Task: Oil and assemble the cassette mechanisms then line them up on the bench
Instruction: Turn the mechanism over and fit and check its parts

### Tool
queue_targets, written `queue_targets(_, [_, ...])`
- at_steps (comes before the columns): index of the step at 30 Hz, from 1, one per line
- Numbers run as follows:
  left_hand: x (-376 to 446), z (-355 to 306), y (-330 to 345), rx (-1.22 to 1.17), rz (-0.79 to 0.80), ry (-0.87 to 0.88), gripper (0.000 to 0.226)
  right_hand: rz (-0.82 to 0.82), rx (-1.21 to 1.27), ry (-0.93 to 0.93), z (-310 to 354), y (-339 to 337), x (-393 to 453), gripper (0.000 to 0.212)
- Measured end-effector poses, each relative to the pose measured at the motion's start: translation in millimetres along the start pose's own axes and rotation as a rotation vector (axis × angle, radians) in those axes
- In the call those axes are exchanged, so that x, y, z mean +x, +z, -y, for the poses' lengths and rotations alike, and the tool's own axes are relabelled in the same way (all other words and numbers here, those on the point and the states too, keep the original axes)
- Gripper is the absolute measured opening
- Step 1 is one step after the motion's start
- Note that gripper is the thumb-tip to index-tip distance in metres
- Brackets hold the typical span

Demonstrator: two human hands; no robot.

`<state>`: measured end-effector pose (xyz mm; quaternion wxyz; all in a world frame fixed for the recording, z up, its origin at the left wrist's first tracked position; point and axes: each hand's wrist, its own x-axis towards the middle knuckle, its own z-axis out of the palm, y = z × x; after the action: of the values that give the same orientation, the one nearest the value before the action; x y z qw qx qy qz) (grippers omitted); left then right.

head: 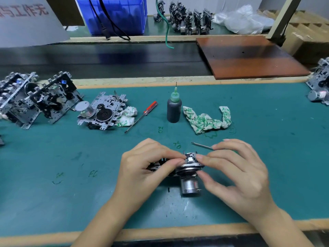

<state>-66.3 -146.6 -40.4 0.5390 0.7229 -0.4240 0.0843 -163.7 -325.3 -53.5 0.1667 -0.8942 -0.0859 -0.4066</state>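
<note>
Head view, mechanism: the cassette mechanism point(187, 168) lies low on the green desk point(267, 122), at about 6 o'clock from the oil bottle point(174, 109); its long axis runs from 9 to 3 o'clock, its motor can point(189, 186) pointing toward 6 o'clock
Head view, left hand: the left hand point(146, 168) lies at 9 o'clock from the mechanism; its grip is clamped on the frame's left end, fingertips point(179, 157) curled over the top edge
Head view, right hand: the right hand point(236, 172) lies at 3 o'clock; thumb and forefinger pinch the right edge by the round plate; a thin metal pin point(202, 145) juts out at 10 o'clock from under its fingers, though whether they hold it cannot be told
Head view, nearer hand: both touch; neither is nearer
Head view, judged step: probably seating a small part; too small to name
Head view, bench row: done mechanisms point(35, 98) stand at 10 o'clock; a red screwdriver point(142, 115) and a rag point(208, 120) flank the bottle
</note>
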Motion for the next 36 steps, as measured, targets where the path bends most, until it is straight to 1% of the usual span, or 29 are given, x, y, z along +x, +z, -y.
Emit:
queue_targets(3, [-0.2, -0.5, 0.4, -0.001, -0.002, -0.001, 0.005, -0.001, -0.016, 0.005, 1.3, -0.2, -0.1, 0.020])
queue_targets(8, [0.4, -1.0, 0.4, 0.001, 0.000, -0.007, 0.005, -0.001, 0.085, 0.046, 4.8, -3.2, 8.0, 0.025])
queue_targets(9, [0.3, -1.1, 0.2, -0.002, 0.002, -0.006, 0.005, 0.033, 0.118, 0.072, 3.4, -5.4, 10.8, 0.030])
queue_targets(10, [0.4, -1.1, 0.1, -0.004, 0.004, -0.006, 0.005, 0.100, 0.166, 0.127, 2.2, -7.1, 13.6, 0.041])
queue_targets(11, [0.6, -1.3, -0.1, -0.003, 0.006, -0.007, 0.005, 0.197, 0.224, 0.202, 0.5, -7.9, 15.4, 0.057])
queue_targets(12, [0.8, -1.5, -0.1, 0.000, 0.007, -0.008, 0.005, 0.302, 0.280, 0.269, -1.4, -7.3, 16.0, 0.067])
queue_targets(13, [0.8, -1.7, -0.2, 0.003, 0.008, -0.009, 0.006, 0.390, 0.324, 0.316, -3.2, -5.1, 16.0, 0.067])
queue_targets(15, [0.6, -1.6, -0.2, 0.011, 0.005, -0.012, 0.008, 0.486, 0.397, 0.382, -6.3, 0.9, 15.9, 0.050])
queue_targets(16, [0.6, -1.4, -0.2, 0.015, 0.005, -0.013, 0.008, 0.497, 0.444, 0.422, -7.1, 3.4, 16.3, 0.041])
queue_targets(18, [0.8, -1.1, -0.4, 0.021, 0.008, -0.012, 0.009, 0.496, 0.541, 0.486, -8.2, 6.3, 16.8, 0.034])
queue_targets(23, [0.7, -1.0, -0.2, 0.040, 0.012, -0.005, 0.007, 0.490, 0.703, 0.577, -7.9, 9.9, 14.5, 0.029])
queue_targets(28, [0.6, -1.0, 0.1, 0.031, 0.010, 0.002, 0.005, 0.484, 0.761, 0.589, -7.2, 11.5, 14.5, 0.029])
queue_targets(33, [-0.6, -0.1, 0.7, 0.022, 0.009, -0.002, 0.007, 0.485, 0.779, 0.595, -6.5, 11.9, 13.3, 0.029])
queue_targets(35, [0.4, 0.0, 1.1, 0.029, 0.012, -0.002, 0.008, 0.484, 0.765, 0.599, -5.0, 11.4, 12.2, 0.031])
queue_targets(36, [1.0, 0.2, 1.2, 0.032, 0.010, -0.004, 0.007, 0.491, 0.760, 0.599, -3.9, 10.7, 11.5, 0.036])
